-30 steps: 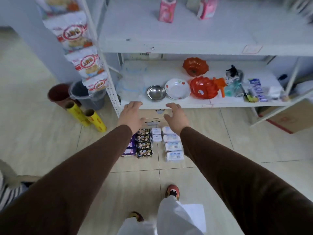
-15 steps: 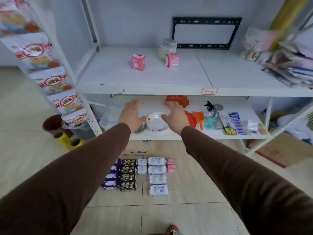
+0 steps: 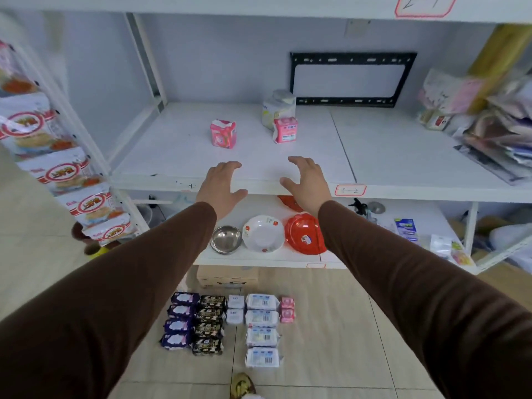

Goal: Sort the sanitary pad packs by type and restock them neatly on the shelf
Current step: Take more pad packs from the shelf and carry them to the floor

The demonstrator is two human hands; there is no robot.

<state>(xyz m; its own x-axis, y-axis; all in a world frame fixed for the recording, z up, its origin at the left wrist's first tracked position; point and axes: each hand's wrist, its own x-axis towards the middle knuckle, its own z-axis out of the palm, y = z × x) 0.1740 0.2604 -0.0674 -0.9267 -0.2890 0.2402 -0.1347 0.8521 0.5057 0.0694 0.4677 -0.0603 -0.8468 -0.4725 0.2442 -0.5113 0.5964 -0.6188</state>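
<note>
Below, sorted pad packs [image 3: 227, 326] in purple, black, white, pink columns

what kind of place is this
Probably a small shop or its stockroom. White metal shelving carries handwritten number labels, snack packets hang in a strip at the left, and sanitary pad packs lie sorted in rows on the tiled floor, ready for restocking.

Long brown sleeves [image 3: 138, 283] on both arms, reaching the wrists; bare hands; patterned shoe [image 3: 242, 385]
</note>
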